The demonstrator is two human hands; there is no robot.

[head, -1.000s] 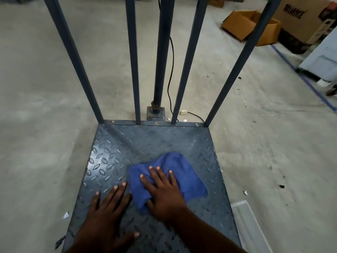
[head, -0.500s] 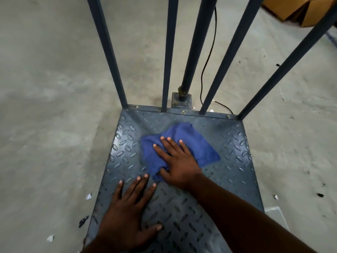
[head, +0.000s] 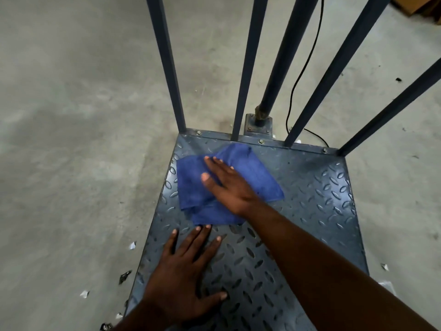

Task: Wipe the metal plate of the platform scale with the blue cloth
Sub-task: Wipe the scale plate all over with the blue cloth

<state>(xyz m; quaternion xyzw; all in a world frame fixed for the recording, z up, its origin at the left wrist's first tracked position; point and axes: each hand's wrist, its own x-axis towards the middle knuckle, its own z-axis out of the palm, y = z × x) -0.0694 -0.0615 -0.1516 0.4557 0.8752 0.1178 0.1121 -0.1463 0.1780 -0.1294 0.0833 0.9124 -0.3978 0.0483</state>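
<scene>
The scale's metal plate (head: 317, 201) is dark blue-grey tread steel and lies flat on the concrete floor. A crumpled blue cloth (head: 191, 185) rests on its far left part, close to the back edge. My right hand (head: 226, 185) lies flat on the cloth, fingers together and pointing to the far left, pressing it onto the plate. My left hand (head: 186, 273) is spread flat on the bare plate near the front left, fingertips just short of the cloth's near edge.
Blue steel railing bars (head: 167, 65) rise from the plate's back edge, with the scale's column (head: 279, 65) and a black cable (head: 305, 56) behind them. Paper scraps (head: 132, 244) lie on the floor left of the plate. A cardboard box corner (head: 417, 5) shows top right.
My right hand has pushed the blue cloth away from me and to the left, up to the plate's back left corner. My left hand stayed flat on the plate.
</scene>
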